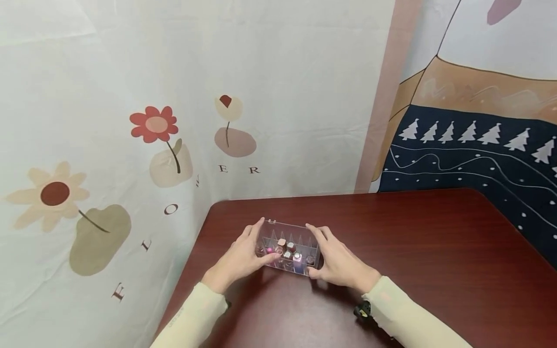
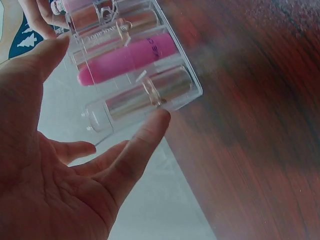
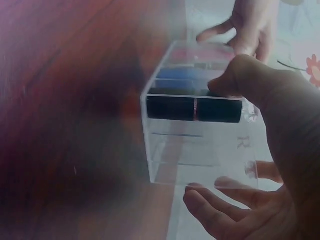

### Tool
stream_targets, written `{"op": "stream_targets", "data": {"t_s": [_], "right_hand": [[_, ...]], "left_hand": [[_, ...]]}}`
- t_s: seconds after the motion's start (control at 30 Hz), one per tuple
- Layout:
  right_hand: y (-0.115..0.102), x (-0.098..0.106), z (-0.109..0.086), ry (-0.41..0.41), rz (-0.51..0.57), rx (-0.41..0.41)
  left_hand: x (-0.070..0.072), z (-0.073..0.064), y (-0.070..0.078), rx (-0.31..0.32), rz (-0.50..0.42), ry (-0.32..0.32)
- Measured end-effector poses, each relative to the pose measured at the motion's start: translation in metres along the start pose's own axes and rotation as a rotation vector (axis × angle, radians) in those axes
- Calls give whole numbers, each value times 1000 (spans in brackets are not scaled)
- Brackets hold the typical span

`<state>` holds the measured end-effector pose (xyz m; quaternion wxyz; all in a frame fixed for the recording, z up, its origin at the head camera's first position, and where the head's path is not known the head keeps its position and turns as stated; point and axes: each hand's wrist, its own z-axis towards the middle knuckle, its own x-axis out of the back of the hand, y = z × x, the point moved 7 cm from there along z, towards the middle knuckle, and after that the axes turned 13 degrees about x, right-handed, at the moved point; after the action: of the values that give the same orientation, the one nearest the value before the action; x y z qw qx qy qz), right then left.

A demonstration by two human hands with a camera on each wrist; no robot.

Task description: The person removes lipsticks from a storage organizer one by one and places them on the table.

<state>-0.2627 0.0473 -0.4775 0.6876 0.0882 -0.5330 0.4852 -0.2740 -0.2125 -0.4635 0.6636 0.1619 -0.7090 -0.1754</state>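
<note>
A clear plastic organizer (image 1: 296,229) with upright dividers sits between my hands over the table. Several lipsticks and small tubes stand in its front compartments. My left hand (image 1: 241,253) grips the left end, its thumb across the front and fingers along the back. At the right end, my right hand (image 1: 339,263) grips with the thumb low in front and a finger at the back top corner. In the left wrist view a bright pink tube (image 2: 125,60) lies beside a clear-cased lipstick (image 2: 140,95). A black lipstick (image 3: 195,109) with a thin metallic band shows through the right end wall.
The dark red wooden table (image 1: 422,241) extends around the organizer, mostly to the right. Behind and to the left hangs a pale cloth (image 1: 304,96) with printed flowers and letters. A dark cloth with white trees (image 1: 470,154) hangs at the right.
</note>
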Motion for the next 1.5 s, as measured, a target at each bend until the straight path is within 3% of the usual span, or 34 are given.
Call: {"op": "stream_targets", "data": {"t_s": [0.23,0.43,0.6,0.87,1.1,1.5], "right_hand": [[11,17,-8,-1,7,19],[23,29,-13,-44,36,-12],[34,39,-20,-76,53,-29],[50,53,-32,-103,71,-50],[56,65,-47,-104,67,-59],[70,73,-63,-153,58,-89]], "left_hand": [[-3,-1,14,-104,1,0],[-3,0,25,-190,-29,1],[-13,1,31,-186,-86,-51],[-25,1,48,-165,-164,-56],[-37,-3,65,-207,-151,-54],[-53,-5,81,-237,-175,-48]]}}
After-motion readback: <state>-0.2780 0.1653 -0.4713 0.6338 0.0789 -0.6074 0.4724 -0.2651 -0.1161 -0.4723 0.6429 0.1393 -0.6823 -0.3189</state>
